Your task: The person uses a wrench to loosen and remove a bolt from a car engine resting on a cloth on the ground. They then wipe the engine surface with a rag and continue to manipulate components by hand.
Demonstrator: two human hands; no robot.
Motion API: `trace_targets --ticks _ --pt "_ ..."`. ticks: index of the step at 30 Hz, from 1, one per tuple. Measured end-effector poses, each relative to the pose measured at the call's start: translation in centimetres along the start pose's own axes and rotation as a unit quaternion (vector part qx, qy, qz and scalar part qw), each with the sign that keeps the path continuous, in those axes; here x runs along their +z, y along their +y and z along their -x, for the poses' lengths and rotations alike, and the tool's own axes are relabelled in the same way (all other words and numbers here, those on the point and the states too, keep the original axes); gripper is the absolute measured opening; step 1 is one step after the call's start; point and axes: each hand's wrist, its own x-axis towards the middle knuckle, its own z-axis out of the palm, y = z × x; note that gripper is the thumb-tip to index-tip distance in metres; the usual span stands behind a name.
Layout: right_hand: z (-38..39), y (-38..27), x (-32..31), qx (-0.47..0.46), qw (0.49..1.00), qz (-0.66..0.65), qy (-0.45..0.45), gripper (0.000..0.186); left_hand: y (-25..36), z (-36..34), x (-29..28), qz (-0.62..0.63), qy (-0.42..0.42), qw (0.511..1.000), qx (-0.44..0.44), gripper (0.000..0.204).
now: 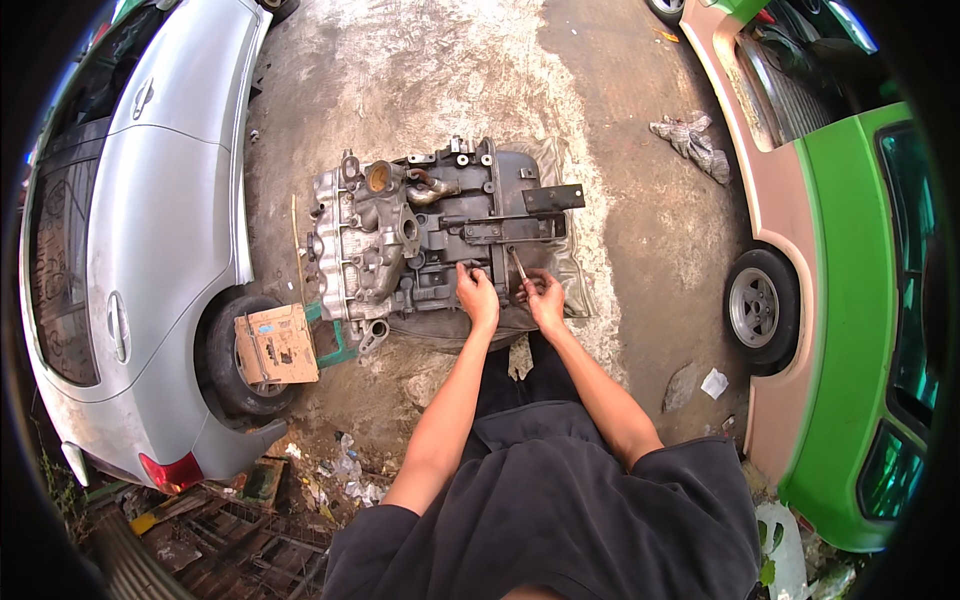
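A grey metal engine (355,235) lies on a grey cloth (583,298) on the concrete, with a silvery cover on its left and a dark bracket (553,197) on top at the right. My left hand (477,290) is closed at the engine's lower middle, the thumb and fingertips against a dark part; what they hold, if anything, is too small to make out. Just to its right, my right hand (542,298) grips a thin metal rod-like tool (519,264), tilted up and to the left, its far end touching the engine below the bracket.
A silver car (160,200) stands at left, a green and beige car (820,300) at right. A cardboard sheet (288,340) with a tool on it rests over a green stand beside the engine. A crumpled cloth (690,142) lies upper right; litter is at lower left.
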Motion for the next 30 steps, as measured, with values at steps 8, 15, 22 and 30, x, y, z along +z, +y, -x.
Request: trace_targets --ticks 8,15,22,30 --pt "1.0 -5.6 -3.7 0.03 0.993 -0.017 -0.116 0.016 2.6 3.3 -2.7 0.03 -0.111 0.993 0.007 0.016" --pt "-3.1 -8.8 -6.0 -0.042 0.939 0.105 -0.325 0.013 4.9 3.8 -0.4 0.103 -0.129 0.968 -0.191 0.027" --pt "-6.7 -12.7 -9.3 -0.045 0.807 0.206 -0.551 0.021 8.6 9.9 5.3 0.516 0.139 0.786 -0.311 0.017" --pt "-10.3 -18.0 -4.9 -0.151 0.583 0.371 -0.707 0.021 7.5 13.6 8.1 0.558 0.338 0.704 -0.283 0.023"
